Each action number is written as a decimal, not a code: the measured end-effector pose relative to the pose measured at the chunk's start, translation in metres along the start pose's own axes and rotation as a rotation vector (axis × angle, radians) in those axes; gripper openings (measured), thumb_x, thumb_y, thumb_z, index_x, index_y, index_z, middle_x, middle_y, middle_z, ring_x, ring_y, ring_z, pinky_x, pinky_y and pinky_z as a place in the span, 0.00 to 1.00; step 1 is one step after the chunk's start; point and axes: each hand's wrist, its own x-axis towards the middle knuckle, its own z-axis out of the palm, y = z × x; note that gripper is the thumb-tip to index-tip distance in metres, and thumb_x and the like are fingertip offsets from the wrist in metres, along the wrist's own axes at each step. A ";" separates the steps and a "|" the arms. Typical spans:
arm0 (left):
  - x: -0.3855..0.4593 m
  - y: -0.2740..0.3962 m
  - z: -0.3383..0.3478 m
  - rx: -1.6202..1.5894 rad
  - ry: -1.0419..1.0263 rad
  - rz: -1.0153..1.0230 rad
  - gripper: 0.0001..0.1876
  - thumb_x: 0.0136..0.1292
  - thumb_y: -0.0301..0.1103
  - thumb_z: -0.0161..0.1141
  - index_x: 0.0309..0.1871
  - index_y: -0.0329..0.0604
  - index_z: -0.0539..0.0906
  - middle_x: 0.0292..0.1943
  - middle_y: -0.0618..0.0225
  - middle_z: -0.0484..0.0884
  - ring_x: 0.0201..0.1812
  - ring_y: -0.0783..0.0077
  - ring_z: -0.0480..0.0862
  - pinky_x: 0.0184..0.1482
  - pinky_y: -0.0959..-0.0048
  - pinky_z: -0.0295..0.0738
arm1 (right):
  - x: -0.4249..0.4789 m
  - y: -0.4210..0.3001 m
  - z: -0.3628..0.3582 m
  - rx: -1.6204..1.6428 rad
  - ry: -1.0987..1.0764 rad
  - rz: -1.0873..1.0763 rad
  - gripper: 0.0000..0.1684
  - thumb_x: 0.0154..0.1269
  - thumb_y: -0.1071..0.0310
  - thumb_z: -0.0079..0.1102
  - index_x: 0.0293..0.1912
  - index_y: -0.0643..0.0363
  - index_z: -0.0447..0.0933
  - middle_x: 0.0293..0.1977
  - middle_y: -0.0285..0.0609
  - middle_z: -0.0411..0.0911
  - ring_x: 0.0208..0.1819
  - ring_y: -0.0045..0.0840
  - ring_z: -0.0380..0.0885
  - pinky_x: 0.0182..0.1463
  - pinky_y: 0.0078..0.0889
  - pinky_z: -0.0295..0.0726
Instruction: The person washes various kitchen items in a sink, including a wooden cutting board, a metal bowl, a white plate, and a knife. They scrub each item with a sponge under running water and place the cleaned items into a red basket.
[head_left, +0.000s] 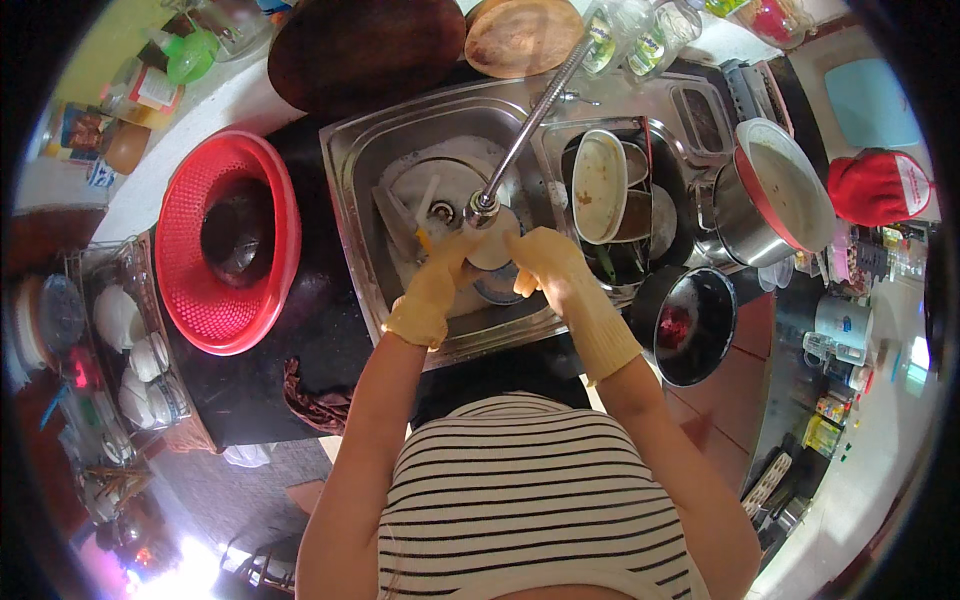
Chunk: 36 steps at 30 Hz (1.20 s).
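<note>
Both of my hands wear cream-yellow gloves over the left basin of a steel sink (349, 247). Between them is a small round white dish (496, 246), just under the head of a flexible metal faucet (536, 112). My left hand (442, 274) grips the dish's left side; its fingertips are partly hidden. My right hand (551, 262) has its thumb at the right rim and its other fingers curled below. Beneath the dish, a blue-patterned bowl (501, 289) shows in part. More pale dishes (397, 217) lie in sudsy water around the drain (441, 213).
The right basin holds a white oval dish (600, 187) among stacked cookware. A steel pot (750, 217) and a black pot (694, 326) stand to the right. Left of the sink are a red colander (184, 247) and a dark crumpled cloth (315, 401). Wooden boards (367, 56) lean behind.
</note>
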 end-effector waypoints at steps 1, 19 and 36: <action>0.015 -0.011 -0.031 -0.066 -0.019 0.022 0.31 0.71 0.43 0.71 0.76 0.54 0.75 0.70 0.70 0.80 0.69 0.67 0.81 0.71 0.61 0.79 | -0.004 -0.017 -0.001 -0.022 -0.022 0.011 0.34 0.75 0.47 0.46 0.30 0.66 0.86 0.25 0.55 0.87 0.32 0.40 0.88 0.43 0.41 0.84; -0.050 0.012 -0.002 0.098 0.162 0.042 0.35 0.68 0.65 0.68 0.70 0.57 0.79 0.59 0.69 0.88 0.57 0.67 0.89 0.41 0.66 0.89 | 0.016 0.016 -0.001 0.072 0.137 0.087 0.38 0.69 0.29 0.53 0.45 0.56 0.90 0.27 0.39 0.89 0.30 0.25 0.88 0.43 0.24 0.84; -0.069 0.048 0.039 0.522 0.561 0.117 0.35 0.71 0.54 0.66 0.73 0.40 0.75 0.62 0.55 0.86 0.54 0.60 0.91 0.45 0.66 0.93 | 0.001 0.028 0.031 0.238 0.191 0.048 0.33 0.70 0.44 0.57 0.49 0.69 0.85 0.41 0.62 0.88 0.46 0.48 0.88 0.52 0.43 0.83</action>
